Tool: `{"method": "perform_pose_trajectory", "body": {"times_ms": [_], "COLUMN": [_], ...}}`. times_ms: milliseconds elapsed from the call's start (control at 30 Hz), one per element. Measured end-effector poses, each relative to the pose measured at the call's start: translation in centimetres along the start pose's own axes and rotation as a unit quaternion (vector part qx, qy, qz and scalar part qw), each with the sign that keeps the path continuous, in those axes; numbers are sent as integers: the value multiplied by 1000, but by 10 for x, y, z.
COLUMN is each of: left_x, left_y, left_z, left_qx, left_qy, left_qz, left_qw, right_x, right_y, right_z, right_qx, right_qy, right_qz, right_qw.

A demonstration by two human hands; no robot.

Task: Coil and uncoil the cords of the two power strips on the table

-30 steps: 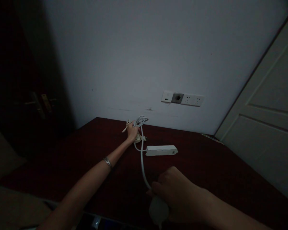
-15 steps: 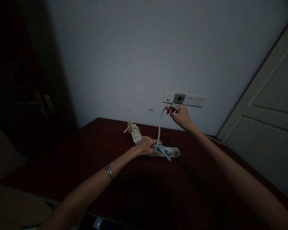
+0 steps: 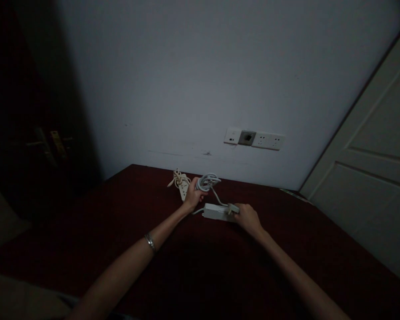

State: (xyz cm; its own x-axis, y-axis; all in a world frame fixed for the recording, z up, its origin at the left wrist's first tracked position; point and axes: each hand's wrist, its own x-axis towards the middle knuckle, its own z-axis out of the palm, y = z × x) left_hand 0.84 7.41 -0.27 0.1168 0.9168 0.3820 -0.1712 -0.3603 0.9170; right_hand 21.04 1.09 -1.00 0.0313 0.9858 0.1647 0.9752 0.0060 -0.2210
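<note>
My left hand is closed around a coiled grey power cord, lifted above the dark red table. The cord runs from the coil down to a plug at my right hand. My right hand is closed on that plug and sits at the right end of a white power strip; whether its fingers also grip the strip I cannot tell. Another stretch of cord leaves the strip's left end. Just behind my left hand lies a second white power strip, its cream cord bundled on its far end.
The dark red table meets a pale wall. Wall sockets are set above its back edge. A white panelled door stands at the right, a dark door with a handle at the left.
My right hand has come down from near the wall sockets to the power strip, bringing the plug. My left hand has raised the coiled cord off the strip, which now shows its long side.
</note>
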Motion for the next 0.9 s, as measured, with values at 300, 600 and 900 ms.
{"method": "perform_pose_trajectory", "body": {"times_ms": [300, 600, 900], "left_x": [20, 36, 42], "left_y": [-14, -17, -21], "left_z": [-5, -10, -13], "left_qx": [-34, -19, -6], "left_qy": [38, 106, 104], "left_qz": [-55, -139, -145], "left_qw": [997, 984, 984], "right_x": [-47, -9, 30], "right_y": [-52, -65, -60], "right_z": [-4, -50, -67], "right_qx": [17, 172, 437], "right_qy": [-56, 127, 243], "right_qz": [-220, -186, -128], "right_qw": [974, 959, 857]}}
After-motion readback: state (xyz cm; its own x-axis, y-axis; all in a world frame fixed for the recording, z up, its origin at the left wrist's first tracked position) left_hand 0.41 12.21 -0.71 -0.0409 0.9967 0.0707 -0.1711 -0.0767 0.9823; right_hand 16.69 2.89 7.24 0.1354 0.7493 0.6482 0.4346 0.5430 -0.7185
